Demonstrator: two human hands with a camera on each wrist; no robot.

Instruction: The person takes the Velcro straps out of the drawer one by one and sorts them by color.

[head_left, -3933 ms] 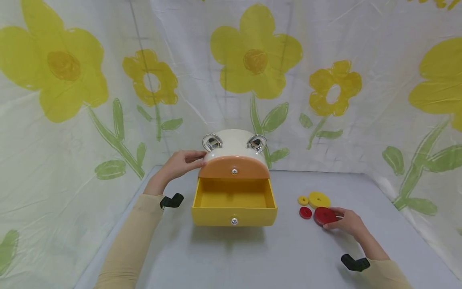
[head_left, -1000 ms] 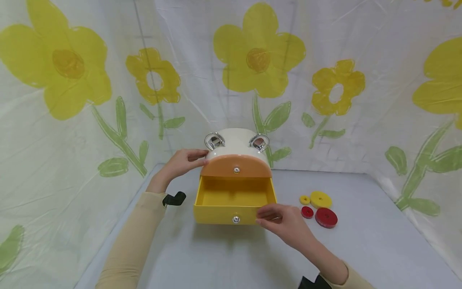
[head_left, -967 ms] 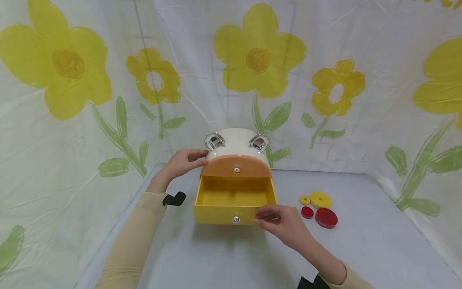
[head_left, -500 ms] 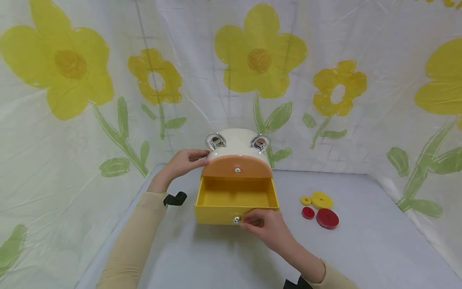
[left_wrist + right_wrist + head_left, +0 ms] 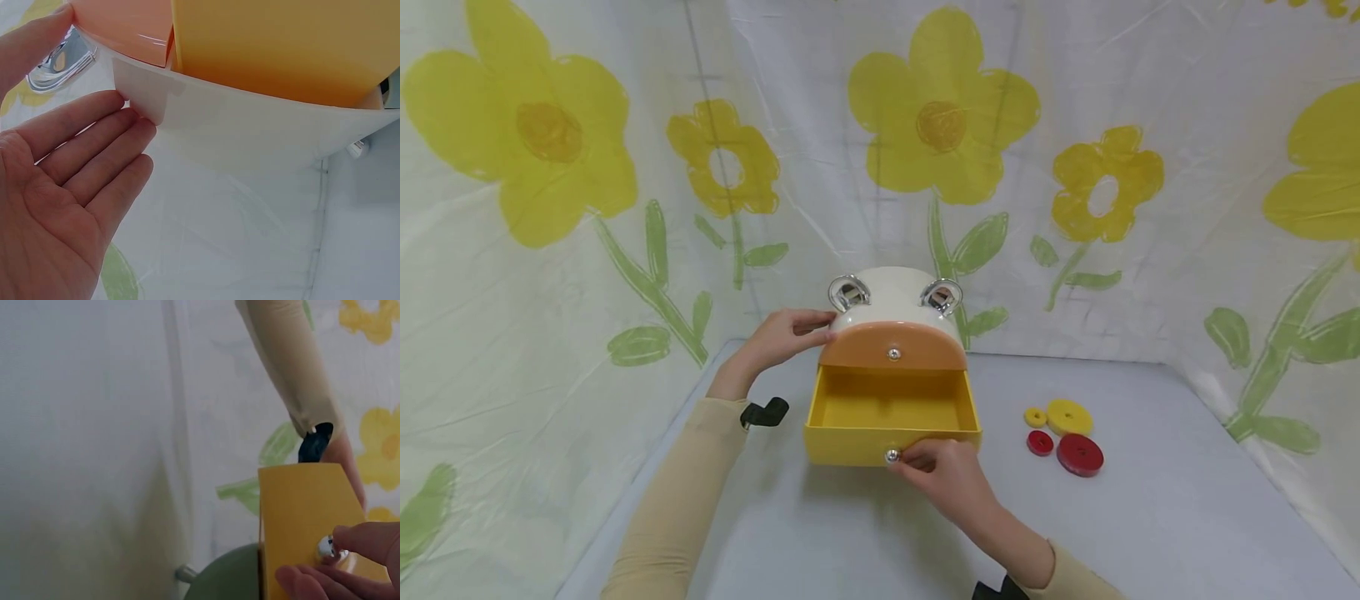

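Observation:
A small white cabinet with chrome-ringed eyes stands at the centre of the head view. Its orange top drawer is closed, while the yellow lower drawer is pulled out and bare inside. My left hand rests fingertips on the cabinet's left side; in the left wrist view its fingers lie nearly straight along the white wall, thumb at the orange front. My right hand pinches the yellow drawer's round silver knob, thumb on one side and fingers on the other.
To the right on the pale table lie a large yellow disc, a small yellow ring, a large red disc and a small red disc. A flower-printed sheet hangs behind the cabinet.
My right hand has left the large red disc, reached the yellow drawer's front and slid left along it to the knob. My left hand stays on the cabinet; the drawer remains out.

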